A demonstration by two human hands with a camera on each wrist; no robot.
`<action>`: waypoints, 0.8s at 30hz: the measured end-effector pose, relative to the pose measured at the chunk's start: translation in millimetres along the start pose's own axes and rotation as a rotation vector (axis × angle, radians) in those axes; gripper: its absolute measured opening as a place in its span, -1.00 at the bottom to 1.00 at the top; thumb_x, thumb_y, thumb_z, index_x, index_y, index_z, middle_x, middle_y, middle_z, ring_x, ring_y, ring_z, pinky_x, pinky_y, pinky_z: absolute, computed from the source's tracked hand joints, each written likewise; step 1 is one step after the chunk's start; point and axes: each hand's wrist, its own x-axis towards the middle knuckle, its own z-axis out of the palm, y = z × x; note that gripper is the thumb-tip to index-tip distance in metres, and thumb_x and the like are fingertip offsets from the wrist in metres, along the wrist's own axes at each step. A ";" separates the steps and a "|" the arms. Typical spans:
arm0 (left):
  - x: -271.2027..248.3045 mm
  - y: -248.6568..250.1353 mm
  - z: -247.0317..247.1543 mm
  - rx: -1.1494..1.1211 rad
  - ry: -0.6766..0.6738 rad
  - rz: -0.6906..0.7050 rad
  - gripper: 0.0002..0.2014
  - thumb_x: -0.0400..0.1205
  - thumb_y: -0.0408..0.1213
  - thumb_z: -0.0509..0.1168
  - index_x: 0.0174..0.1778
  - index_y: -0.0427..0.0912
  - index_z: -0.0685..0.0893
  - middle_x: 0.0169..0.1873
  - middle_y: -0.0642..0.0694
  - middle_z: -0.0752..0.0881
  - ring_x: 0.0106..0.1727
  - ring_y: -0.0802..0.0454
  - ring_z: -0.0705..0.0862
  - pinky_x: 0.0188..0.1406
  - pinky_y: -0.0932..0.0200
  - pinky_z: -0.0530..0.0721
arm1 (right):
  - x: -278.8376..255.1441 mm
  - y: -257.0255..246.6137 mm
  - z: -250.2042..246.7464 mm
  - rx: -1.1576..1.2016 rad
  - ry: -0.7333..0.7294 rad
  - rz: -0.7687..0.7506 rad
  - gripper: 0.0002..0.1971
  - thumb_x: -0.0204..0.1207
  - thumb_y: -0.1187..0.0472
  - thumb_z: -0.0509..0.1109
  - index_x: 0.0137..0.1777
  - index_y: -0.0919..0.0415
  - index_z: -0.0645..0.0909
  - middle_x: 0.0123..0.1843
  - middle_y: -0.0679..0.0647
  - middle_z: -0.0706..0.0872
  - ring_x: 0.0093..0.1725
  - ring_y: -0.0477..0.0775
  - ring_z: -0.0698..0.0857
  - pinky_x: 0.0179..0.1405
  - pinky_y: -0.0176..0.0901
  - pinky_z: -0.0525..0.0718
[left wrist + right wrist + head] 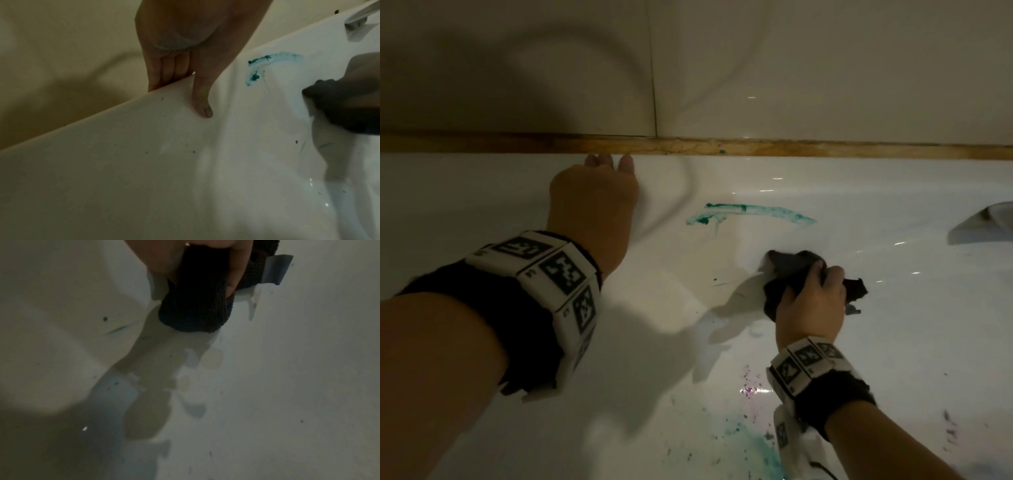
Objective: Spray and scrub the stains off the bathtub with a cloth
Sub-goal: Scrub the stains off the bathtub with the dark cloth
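Observation:
A white bathtub (859, 192) carries a long teal smear (750, 212) on its far inner wall, also seen from the left wrist as the teal smear (265, 65). Teal and purple specks (750, 387) dot the tub floor. My right hand (811, 301) grips a bunched dark cloth (791, 270) against the tub floor, below and right of the smear; the right wrist view shows the dark cloth (197, 301) held in curled fingers. My left hand (599, 192) rests on the tub's far rim, fingers over the edge and thumb (202, 99) flat on the inner wall.
Beige wall tiles (791, 68) rise behind a brown sealant strip (825, 149) along the rim. A metal tap fixture (359, 17) sits at the tub's right end. A pale object (986, 222) lies at the far right edge. No spray bottle is visible.

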 end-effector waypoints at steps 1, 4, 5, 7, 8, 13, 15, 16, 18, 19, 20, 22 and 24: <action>-0.2 0.0 0.2 -0.010 -0.003 -0.005 -0.30 0.66 -0.26 0.24 0.63 -0.25 0.00 0.55 -0.33 0.25 0.46 -0.21 0.45 0.23 -0.02 0.55 | -6.1 -4.4 4.9 0.011 -0.031 -0.026 -0.50 0.43 0.43 0.40 0.37 0.56 0.42 0.26 0.46 0.48 0.17 0.46 0.52 -0.02 0.17 0.62; -0.8 0.0 0.5 -0.022 0.001 -0.011 -0.30 0.65 -0.29 0.26 0.62 -0.27 0.01 0.55 -0.32 0.26 0.47 -0.21 0.43 0.24 -0.03 0.54 | -21.9 -18.2 22.8 -0.029 -0.151 -0.135 -0.44 0.04 0.53 0.62 0.10 0.60 0.58 0.00 0.46 0.62 -0.14 0.46 0.67 -0.32 0.12 0.72; -1.2 0.1 0.1 -0.025 0.004 -0.011 -0.30 0.65 -0.28 0.26 0.62 -0.28 0.03 0.53 -0.32 0.30 0.43 -0.22 0.46 0.20 -0.01 0.55 | -27.2 -23.0 28.0 -0.060 -0.181 -0.174 -0.40 -0.06 0.53 0.66 0.05 0.59 0.60 -0.04 0.43 0.64 -0.18 0.43 0.69 -0.41 0.08 0.72; -3.0 0.3 -1.5 -0.036 0.010 -0.013 -0.32 0.63 -0.28 0.29 0.59 -0.31 0.10 0.44 -0.31 0.41 0.32 -0.21 0.55 0.08 0.03 0.58 | -42.1 -36.3 39.0 -0.104 -0.291 -0.259 -0.37 0.09 0.48 0.62 0.21 0.54 0.53 0.16 0.40 0.59 0.01 0.39 0.65 -0.35 -0.01 0.72; -4.3 0.4 -2.2 -0.037 0.014 -0.013 -0.33 0.62 -0.27 0.29 0.58 -0.31 0.13 0.40 -0.30 0.45 0.27 -0.20 0.57 0.04 0.04 0.57 | -50.7 -43.6 45.1 -0.125 -0.422 -0.302 -0.39 0.31 0.43 0.51 0.36 0.48 0.41 0.35 0.35 0.45 0.22 0.34 0.55 -0.15 0.00 0.70; -5.3 0.4 -2.8 -0.045 0.024 -0.017 -0.38 0.63 -0.26 0.27 0.56 -0.32 0.18 0.38 -0.31 0.47 0.26 -0.20 0.58 0.03 0.04 0.58 | -78.5 -57.6 61.1 -0.145 -0.783 -0.460 -0.37 0.52 0.30 0.36 0.55 0.25 0.20 0.58 0.10 0.13 0.52 0.20 0.25 0.42 0.01 0.43; -4.2 -0.2 -2.4 -0.045 0.031 -0.014 -0.40 0.63 -0.27 0.28 0.54 -0.32 0.21 0.39 -0.29 0.47 0.27 -0.19 0.58 0.04 0.04 0.59 | -92.2 -41.1 51.9 -0.008 -0.906 -0.472 -0.50 0.57 0.30 0.27 0.52 0.24 0.31 0.53 0.14 0.27 0.49 0.20 0.32 0.43 -0.10 0.38; -4.0 -0.5 -2.5 -0.042 0.035 -0.007 -0.41 0.63 -0.27 0.28 0.54 -0.31 0.22 0.39 -0.28 0.47 0.26 -0.18 0.58 0.03 0.06 0.59 | -102.7 -27.5 42.7 0.120 -0.906 -0.494 -0.59 0.59 0.29 0.24 0.44 0.22 0.42 0.46 0.16 0.37 0.43 0.21 0.39 0.35 -0.19 0.44; -3.6 -1.0 -1.3 -0.037 0.043 -0.002 -0.40 0.63 -0.27 0.28 0.54 -0.31 0.20 0.39 -0.27 0.47 0.26 -0.16 0.58 0.03 0.08 0.59 | -118.8 -9.9 17.0 0.430 -0.626 -0.401 -0.75 0.49 0.22 0.30 0.16 0.14 0.60 0.20 0.11 0.55 0.19 -0.01 0.62 0.05 -0.58 0.52; -3.3 -1.1 -0.8 -0.036 0.045 -0.003 -0.39 0.63 -0.27 0.28 0.55 -0.31 0.18 0.41 -0.27 0.45 0.28 -0.16 0.57 0.04 0.08 0.60 | -116.8 -6.4 3.7 0.509 -0.397 -0.316 -0.80 0.38 0.22 0.34 0.01 0.09 0.62 0.08 0.09 0.57 0.04 -0.27 0.63 -0.06 -0.75 0.45; -3.1 -0.8 -0.9 -0.036 0.045 -0.001 -0.36 0.63 -0.27 0.28 0.56 -0.32 0.16 0.42 -0.28 0.44 0.32 -0.16 0.55 0.05 0.07 0.60 | -108.1 -2.3 -6.4 0.566 -0.175 -0.245 -0.80 0.28 0.29 0.37 -0.10 0.06 0.59 -0.02 0.13 0.58 -0.04 -0.44 0.58 -0.11 -0.80 0.40; -2.9 0.1 -1.3 -0.037 0.039 0.001 -0.30 0.62 -0.23 0.31 0.59 -0.32 0.10 0.46 -0.29 0.40 0.38 -0.17 0.51 0.08 0.06 0.60 | -76.9 0.1 -23.1 0.675 0.156 -0.073 -0.78 0.22 0.46 0.34 -0.17 0.18 0.57 -0.16 0.27 0.57 -0.05 -0.39 0.57 -0.13 -0.69 0.39; -2.6 -0.4 0.0 -0.035 0.036 -0.005 -0.25 0.61 -0.20 0.32 0.60 -0.31 0.06 0.50 -0.32 0.35 0.44 -0.18 0.47 0.13 0.05 0.60 | -32.3 -4.3 -32.0 0.709 0.344 0.157 -0.71 0.29 0.43 0.33 0.04 0.45 0.54 0.03 0.45 0.54 0.14 0.21 0.57 0.01 -0.43 0.37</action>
